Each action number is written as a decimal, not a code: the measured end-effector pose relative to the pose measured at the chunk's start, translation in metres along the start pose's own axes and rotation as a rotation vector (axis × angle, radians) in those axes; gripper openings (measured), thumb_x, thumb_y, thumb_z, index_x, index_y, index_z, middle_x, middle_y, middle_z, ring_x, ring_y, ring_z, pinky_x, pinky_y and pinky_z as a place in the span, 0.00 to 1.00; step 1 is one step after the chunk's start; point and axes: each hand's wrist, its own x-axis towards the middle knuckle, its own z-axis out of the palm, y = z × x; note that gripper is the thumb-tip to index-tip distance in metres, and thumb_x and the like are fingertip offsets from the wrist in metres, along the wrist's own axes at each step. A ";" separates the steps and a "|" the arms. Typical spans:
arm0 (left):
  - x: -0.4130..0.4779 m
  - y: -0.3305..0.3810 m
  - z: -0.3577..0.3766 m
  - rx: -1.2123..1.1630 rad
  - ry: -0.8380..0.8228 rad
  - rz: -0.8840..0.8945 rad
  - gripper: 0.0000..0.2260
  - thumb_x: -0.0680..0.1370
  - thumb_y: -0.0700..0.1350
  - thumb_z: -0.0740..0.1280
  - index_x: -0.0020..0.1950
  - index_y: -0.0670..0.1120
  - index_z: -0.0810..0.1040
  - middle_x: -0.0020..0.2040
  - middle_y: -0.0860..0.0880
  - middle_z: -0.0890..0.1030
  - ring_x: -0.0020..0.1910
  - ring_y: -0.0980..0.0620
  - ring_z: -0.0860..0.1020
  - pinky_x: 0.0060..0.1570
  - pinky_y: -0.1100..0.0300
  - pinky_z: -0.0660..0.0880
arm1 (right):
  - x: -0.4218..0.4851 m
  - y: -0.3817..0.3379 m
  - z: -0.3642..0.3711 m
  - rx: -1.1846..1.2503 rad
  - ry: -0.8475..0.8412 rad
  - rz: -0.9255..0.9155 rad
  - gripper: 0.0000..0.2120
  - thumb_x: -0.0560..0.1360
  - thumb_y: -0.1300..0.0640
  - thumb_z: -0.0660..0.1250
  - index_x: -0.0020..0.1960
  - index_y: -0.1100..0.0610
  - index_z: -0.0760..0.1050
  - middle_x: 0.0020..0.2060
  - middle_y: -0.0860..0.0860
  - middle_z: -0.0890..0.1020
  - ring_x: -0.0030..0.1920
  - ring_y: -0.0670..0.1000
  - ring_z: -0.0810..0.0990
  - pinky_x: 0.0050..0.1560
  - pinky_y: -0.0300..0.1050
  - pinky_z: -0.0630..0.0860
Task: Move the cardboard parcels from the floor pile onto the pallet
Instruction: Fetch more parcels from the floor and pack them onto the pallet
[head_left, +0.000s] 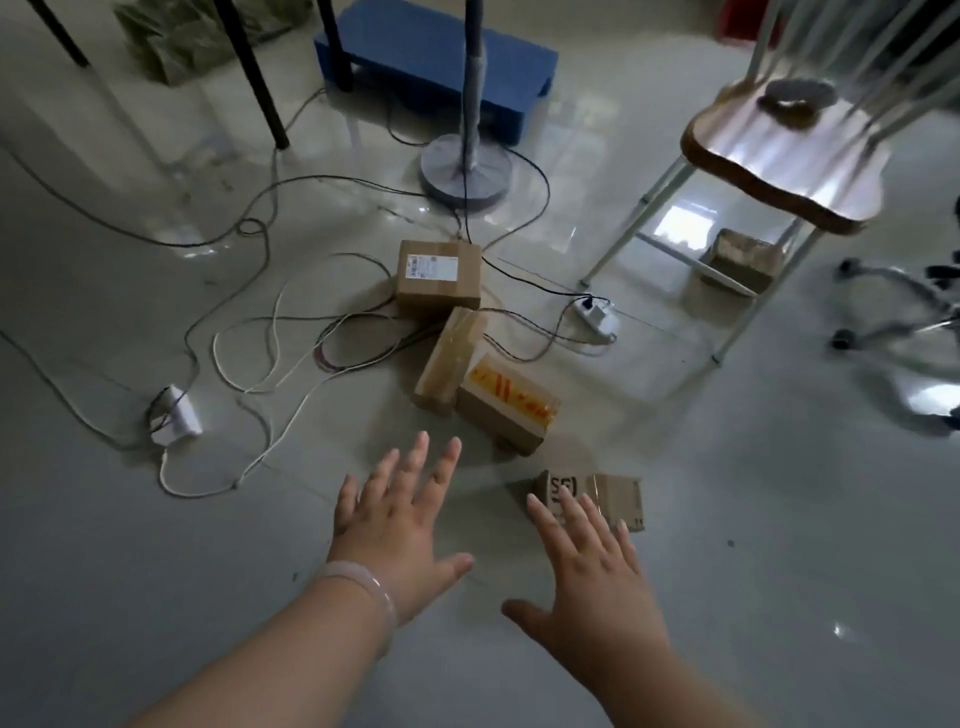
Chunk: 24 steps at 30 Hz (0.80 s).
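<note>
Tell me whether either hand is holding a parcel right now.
No: the left hand and the right hand both reach out with fingers straight and spread, curled round nothing.

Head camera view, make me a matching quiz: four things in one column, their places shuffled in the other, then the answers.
1 white-label parcel
2 black-printed parcel
3 rightmost parcel
4 blue pallet

A under the chair
B beyond the stand base
C amid the cables
D at the fingertips of the right hand

Pairs: 1-C, 2-D, 3-A, 4-B
</note>
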 end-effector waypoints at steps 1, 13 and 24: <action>0.011 0.004 0.002 0.001 -0.014 0.005 0.49 0.73 0.72 0.60 0.64 0.66 0.16 0.70 0.58 0.21 0.78 0.50 0.36 0.73 0.45 0.37 | 0.007 0.008 0.000 0.001 -0.006 0.017 0.48 0.71 0.26 0.59 0.76 0.37 0.29 0.79 0.44 0.34 0.73 0.44 0.27 0.74 0.51 0.29; 0.172 0.002 0.052 -0.082 -0.090 -0.022 0.48 0.73 0.73 0.59 0.63 0.66 0.15 0.72 0.55 0.22 0.79 0.50 0.38 0.75 0.44 0.41 | 0.176 0.082 0.002 -0.035 -0.053 0.166 0.48 0.74 0.30 0.61 0.78 0.39 0.30 0.79 0.46 0.36 0.78 0.50 0.33 0.77 0.53 0.34; 0.318 0.020 0.199 -0.202 -0.211 -0.213 0.46 0.74 0.71 0.58 0.61 0.67 0.14 0.78 0.45 0.31 0.79 0.42 0.42 0.75 0.43 0.42 | 0.380 0.151 0.117 0.075 0.019 0.102 0.39 0.77 0.32 0.57 0.78 0.38 0.37 0.81 0.46 0.43 0.80 0.50 0.40 0.74 0.49 0.36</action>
